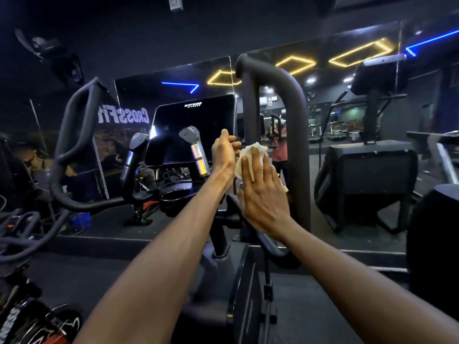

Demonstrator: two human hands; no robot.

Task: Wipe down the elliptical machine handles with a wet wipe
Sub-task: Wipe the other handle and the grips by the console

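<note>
A crumpled white wet wipe (250, 151) sits between my two hands in front of the elliptical's console. My right hand (260, 194) lies flat, fingers straight and together, pressed against the wipe. My left hand (224, 151) is upright beside it, fingers curled onto the wipe's far side. The tall black right handle (295, 115) loops up just behind and to the right of my hands. The curved black left handle (72, 135) stands at the left, untouched. Two short grips with silver sensors (198, 155) rise below the dark screen (196, 125).
A wall mirror (347, 135) behind the machine reflects the gym, neon ceiling lights and a person in a red top. Another machine (372, 155) stands at the right. Cables and other equipment (22, 227) crowd the left; the elliptical's dark body (246, 294) is below my arms.
</note>
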